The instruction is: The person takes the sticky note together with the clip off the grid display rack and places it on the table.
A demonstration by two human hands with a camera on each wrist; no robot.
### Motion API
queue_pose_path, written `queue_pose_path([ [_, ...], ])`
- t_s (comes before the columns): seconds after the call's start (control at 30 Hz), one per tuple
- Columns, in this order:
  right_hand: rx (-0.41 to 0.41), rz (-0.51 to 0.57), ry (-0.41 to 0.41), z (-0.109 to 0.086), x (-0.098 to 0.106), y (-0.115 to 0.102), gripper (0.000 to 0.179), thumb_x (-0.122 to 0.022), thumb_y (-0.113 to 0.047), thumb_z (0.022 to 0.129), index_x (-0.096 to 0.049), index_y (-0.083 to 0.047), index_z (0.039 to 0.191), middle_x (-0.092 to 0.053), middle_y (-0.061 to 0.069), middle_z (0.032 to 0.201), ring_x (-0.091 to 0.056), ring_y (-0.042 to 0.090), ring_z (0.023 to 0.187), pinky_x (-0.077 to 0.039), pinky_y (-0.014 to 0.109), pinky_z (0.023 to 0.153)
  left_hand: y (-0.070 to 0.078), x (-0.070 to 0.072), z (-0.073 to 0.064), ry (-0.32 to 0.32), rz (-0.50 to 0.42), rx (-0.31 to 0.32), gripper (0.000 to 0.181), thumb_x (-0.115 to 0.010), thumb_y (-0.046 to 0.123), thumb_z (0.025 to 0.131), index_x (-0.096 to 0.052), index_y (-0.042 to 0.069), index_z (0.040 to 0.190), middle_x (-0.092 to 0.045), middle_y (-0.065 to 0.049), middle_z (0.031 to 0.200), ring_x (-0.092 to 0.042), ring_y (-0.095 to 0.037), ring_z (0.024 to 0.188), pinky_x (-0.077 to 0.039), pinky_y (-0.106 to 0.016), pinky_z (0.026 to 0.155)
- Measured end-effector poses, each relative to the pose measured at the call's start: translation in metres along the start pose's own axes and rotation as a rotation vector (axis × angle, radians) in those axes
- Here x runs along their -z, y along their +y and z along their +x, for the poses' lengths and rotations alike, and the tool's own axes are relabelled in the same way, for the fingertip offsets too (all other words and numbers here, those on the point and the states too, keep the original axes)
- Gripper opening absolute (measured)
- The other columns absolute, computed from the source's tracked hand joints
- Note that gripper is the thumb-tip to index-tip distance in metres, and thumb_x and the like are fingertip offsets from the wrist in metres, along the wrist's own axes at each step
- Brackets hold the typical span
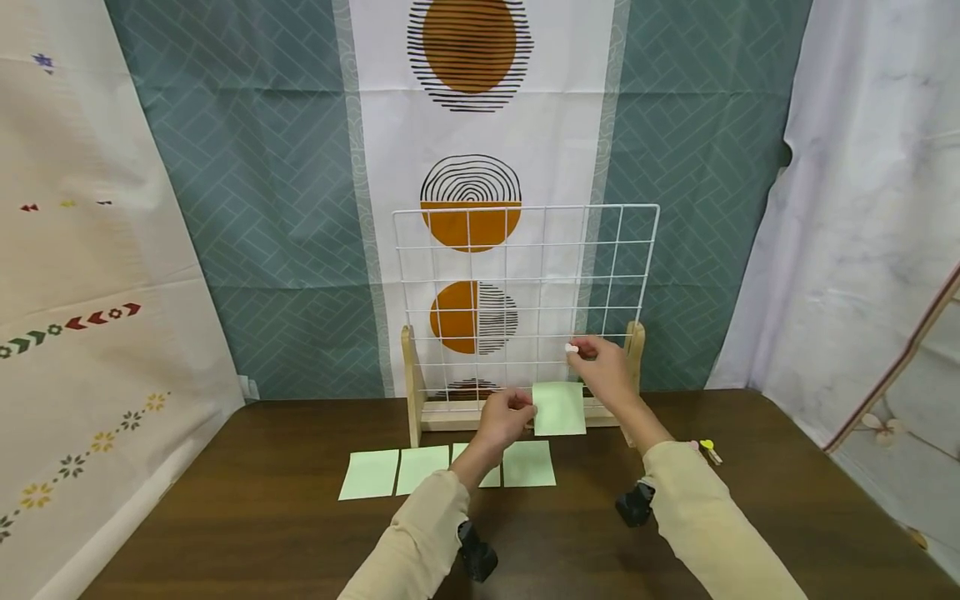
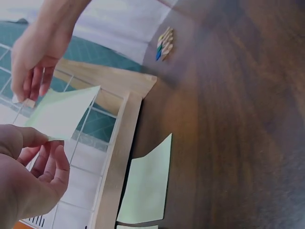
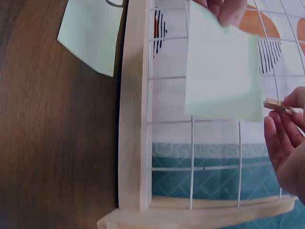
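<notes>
My left hand (image 1: 501,419) pinches the edge of a pale green paper square (image 1: 559,410) and holds it up in front of the lower right part of a white wire grid (image 1: 525,208). Just above the paper's upper right corner, my right hand (image 1: 606,371) pinches a small wooden clothespin (image 3: 276,105) between thumb and fingers. A white piece shows on the clothespin in the head view. In the right wrist view the clothespin's tip lies close beside the paper's edge. Whether they touch, I cannot tell.
Several green paper squares (image 1: 370,475) lie in a row on the dark wooden table (image 1: 247,517), partly behind my left forearm. Wooden supports (image 1: 412,387) hold the grid upright. More clothespins (image 2: 165,44) with coloured ends lie to the right. A patterned cloth (image 1: 285,208) hangs behind.
</notes>
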State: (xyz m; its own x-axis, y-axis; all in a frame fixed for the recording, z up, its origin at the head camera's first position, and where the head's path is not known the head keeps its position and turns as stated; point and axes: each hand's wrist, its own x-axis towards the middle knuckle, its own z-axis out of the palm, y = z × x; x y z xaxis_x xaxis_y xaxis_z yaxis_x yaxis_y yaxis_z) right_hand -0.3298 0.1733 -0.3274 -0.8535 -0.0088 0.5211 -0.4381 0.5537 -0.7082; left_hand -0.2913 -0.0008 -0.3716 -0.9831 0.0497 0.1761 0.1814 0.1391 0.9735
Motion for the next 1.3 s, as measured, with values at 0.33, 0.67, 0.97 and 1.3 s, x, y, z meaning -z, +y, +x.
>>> queue_pose_path([
  [0.33,-0.024,-0.095,-0.076,-0.009,0.033,0.022,0.030,-0.058,-0.014,0.094,-0.066,0.004,0.116,-0.068,0.018,0.103,-0.063,0.034,0.095,-0.051,0.046,0.079,-0.008,-0.008,-0.011,-0.070,-0.075,0.042,0.007,-0.061,-0.003,0.087,-0.062,-0.007,0.092,-0.057,-0.003,0.082,-0.057,-0.012,0.071,-0.051,-0.029,0.065],
  [0.67,-0.174,-0.036,-0.221,-0.032,0.069,0.063,0.033,-0.062,-0.014,0.094,-0.060,0.012,0.114,-0.066,0.021,0.099,-0.065,0.033,0.086,-0.055,0.042,0.075,-0.032,-0.027,-0.021,-0.132,-0.052,0.049,0.006,-0.061,-0.005,0.085,-0.062,-0.008,0.089,-0.058,-0.003,0.079,-0.062,-0.017,0.071,-0.053,-0.033,0.063],
  [0.97,-0.263,-0.151,-0.271,-0.049,0.112,0.112,0.033,-0.058,-0.013,0.094,-0.061,0.015,0.111,-0.068,0.021,0.093,-0.068,0.033,0.080,-0.055,0.041,0.069,-0.038,-0.039,-0.023,-0.123,-0.021,0.025,0.003,-0.061,-0.006,0.084,-0.063,-0.008,0.086,-0.057,-0.004,0.077,-0.059,-0.017,0.069,-0.053,-0.035,0.063],
  [1.3,-0.285,-0.236,-0.254,-0.058,0.146,0.143,0.032,-0.059,-0.007,0.091,-0.058,0.019,0.110,-0.069,0.020,0.086,-0.065,0.023,0.069,-0.053,0.031,0.059,-0.041,-0.041,-0.024,-0.063,0.118,-0.001,0.002,-0.062,-0.006,0.082,-0.062,-0.006,0.084,-0.058,-0.003,0.074,-0.057,-0.012,0.066,-0.047,-0.024,0.057],
])
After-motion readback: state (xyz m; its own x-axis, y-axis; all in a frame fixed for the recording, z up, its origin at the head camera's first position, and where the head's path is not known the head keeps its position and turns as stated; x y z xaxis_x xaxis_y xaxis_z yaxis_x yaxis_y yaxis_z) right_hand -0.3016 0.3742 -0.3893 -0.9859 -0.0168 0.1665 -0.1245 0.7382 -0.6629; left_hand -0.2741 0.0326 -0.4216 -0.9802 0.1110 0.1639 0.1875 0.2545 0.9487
